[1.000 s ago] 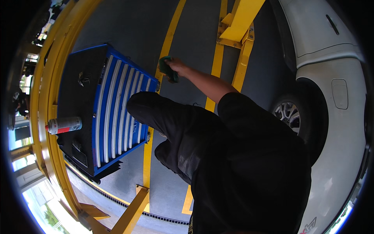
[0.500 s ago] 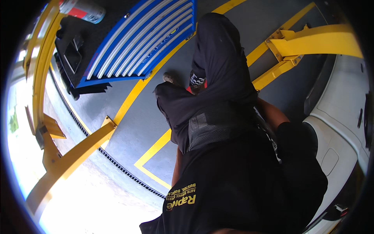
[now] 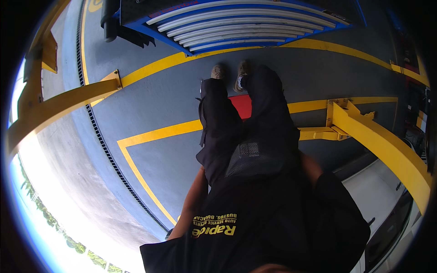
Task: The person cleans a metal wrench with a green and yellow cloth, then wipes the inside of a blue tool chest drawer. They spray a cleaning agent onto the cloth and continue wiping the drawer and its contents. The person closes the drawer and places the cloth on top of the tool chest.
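Observation:
My left forearm [image 3: 193, 198] runs down along my left side, and its hand is hidden behind my hip and thigh. On the other side, a short stretch of my right forearm [image 3: 311, 169] shows below the black sleeve. That hand is also out of sight behind my right leg. What either hand holds or touches cannot be seen. My legs in dark trousers [image 3: 268, 116] stretch away over the grey floor, with brown shoes [image 3: 217, 71] close to a blue tool cabinet [image 3: 246, 32] with silver drawer edges. Between the legs shows a red patch [image 3: 242, 105].
Yellow steel arms stand on both sides, one at left [image 3: 68, 104] and one at right [image 3: 373, 141]. A white vehicle [image 3: 371, 186] is at lower right. Yellow lines [image 3: 159, 132] cross the floor. A drain grate [image 3: 111, 159] runs along the bright left side.
The view has turned, bringing the cabinet to top centre and the vehicle lower. My legs, crossed or bent before, now extend side by side toward the cabinet. More of my left forearm shows.

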{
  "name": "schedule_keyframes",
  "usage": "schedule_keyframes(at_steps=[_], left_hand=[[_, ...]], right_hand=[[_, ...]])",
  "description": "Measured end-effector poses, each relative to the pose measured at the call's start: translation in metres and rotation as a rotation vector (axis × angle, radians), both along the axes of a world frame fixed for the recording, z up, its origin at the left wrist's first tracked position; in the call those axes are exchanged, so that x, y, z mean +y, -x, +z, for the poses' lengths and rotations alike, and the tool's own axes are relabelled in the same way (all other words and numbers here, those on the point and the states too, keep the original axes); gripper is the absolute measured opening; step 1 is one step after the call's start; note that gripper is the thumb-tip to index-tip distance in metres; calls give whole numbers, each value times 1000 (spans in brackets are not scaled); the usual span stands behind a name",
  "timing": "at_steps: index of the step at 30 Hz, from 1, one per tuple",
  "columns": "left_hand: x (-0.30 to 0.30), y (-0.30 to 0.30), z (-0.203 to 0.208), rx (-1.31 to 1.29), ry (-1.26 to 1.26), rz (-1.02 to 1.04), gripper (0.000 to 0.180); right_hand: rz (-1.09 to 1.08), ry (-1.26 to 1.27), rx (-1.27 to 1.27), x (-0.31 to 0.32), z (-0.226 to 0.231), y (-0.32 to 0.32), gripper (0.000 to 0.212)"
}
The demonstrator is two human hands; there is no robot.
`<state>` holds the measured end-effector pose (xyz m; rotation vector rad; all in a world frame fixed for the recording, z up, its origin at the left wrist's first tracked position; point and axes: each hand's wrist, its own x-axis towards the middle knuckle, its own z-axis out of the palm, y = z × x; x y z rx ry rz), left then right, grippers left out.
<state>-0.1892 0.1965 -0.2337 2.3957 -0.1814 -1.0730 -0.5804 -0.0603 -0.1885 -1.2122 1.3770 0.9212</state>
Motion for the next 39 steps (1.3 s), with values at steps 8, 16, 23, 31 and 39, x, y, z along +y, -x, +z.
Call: schedule_keyframes(at_steps=[8, 16, 23, 31, 39], left_hand=[[3, -3, 9, 102, -133, -2, 56], [29, 5, 24, 137, -187, 41, 54], [58, 17, 40, 125, -198, 67, 53], [116, 29, 43, 95, -205, 92, 52], [181, 55, 18, 80, -271, 192, 50]], right_hand=[[-76, -129, 101, 23, 37, -3, 43], [-56, -207, 151, 46, 52, 7, 44], [-82, -216, 108, 83, 26, 6, 45], [-57, -184, 98, 95, 10, 57, 45], [-20, -147, 99, 104, -29, 100, 46]])
